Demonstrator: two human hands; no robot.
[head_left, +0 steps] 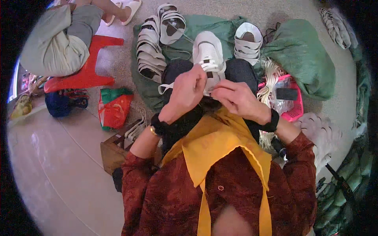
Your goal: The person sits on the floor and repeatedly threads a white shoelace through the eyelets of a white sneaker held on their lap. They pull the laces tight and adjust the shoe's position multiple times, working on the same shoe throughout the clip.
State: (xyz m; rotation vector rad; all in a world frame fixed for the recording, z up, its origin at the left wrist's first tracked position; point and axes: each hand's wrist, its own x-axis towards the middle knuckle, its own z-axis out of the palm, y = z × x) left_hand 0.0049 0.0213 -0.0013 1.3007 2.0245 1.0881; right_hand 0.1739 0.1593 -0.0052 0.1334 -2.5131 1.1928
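Centrally, a white lace-up sneaker [208, 55] rests on the person's dark-trousered knees, toe pointing away. The left hand [188, 94] is curled around the shoe's near left side, fingers closed on it, a white lace end trailing beside it. The right hand [236, 100] pinches at the shoe's near edge with thumb and fingertips pressed together. Beyond lie rows of white shoe uppers [151, 51] on a green cloth [220, 25]. A pink plastic basket [293, 112] sits just right; a red plastic stool [88, 67] stands well left.
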